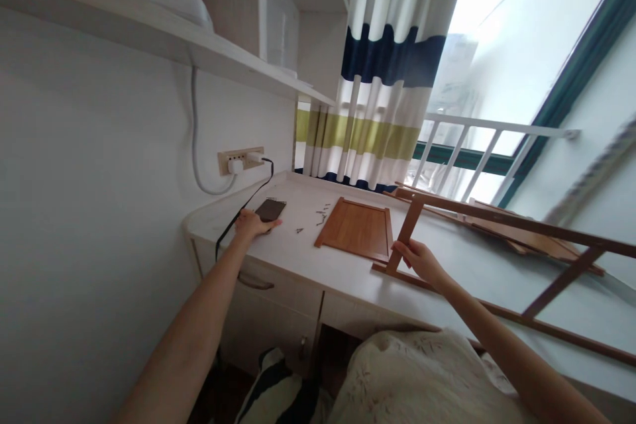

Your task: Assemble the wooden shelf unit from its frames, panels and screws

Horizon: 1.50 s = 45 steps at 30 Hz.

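At the left of the desk, my left hand spans the near end of a dark flat rectangular object, thumb at one side and fingers at the other. The object looks like a phone, but I cannot make out its kind. My right hand pinches the end crossbar of a long brown wooden frame, which stands on its side along the desk. Between my hands lies a brown wooden panel with raised edge strips. Several small screws are scattered left of this panel.
More wooden boards lie behind the frame on the white desk. A black cable runs from the wall socket down past my left hand. A shelf overhangs the desk's left side. A curtain hangs behind.
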{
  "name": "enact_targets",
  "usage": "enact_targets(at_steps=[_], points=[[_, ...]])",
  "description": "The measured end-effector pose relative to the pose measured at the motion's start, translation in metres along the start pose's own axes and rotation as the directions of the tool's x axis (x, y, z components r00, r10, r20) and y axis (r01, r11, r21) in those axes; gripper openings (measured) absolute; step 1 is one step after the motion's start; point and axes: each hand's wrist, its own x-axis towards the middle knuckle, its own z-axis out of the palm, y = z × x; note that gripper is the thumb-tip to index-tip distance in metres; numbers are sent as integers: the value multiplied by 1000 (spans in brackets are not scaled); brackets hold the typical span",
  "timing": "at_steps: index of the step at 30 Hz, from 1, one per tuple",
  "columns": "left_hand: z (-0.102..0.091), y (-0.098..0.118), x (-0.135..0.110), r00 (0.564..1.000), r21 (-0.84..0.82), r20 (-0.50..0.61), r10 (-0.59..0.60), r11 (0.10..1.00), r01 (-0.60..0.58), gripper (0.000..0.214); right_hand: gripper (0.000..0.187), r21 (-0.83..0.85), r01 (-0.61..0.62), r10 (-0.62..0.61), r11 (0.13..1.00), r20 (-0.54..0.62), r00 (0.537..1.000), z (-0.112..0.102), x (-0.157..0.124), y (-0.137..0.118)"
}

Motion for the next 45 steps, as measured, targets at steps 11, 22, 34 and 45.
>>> enact_targets(at_steps=[11, 22, 34, 45], points=[[-6, -6, 10, 999, 305, 33, 43, 951, -51, 95, 47, -14, -5, 5, 1000, 24, 1000, -2, 0, 0], [-19, -33, 38, 994, 378, 69, 86, 920, -106, 100, 49, -24, -40, 41, 999, 62, 997, -6, 6, 0], [-13, 17, -12, 973, 398, -36, 227, 897, -195, 76, 44, -81, -39, 46, 996, 88, 995, -8, 5, -3], [7, 132, -110, 787, 199, 208, 580, 763, -615, 46, 40, -120, 12, -3, 993, 74, 997, -11, 5, 0]])
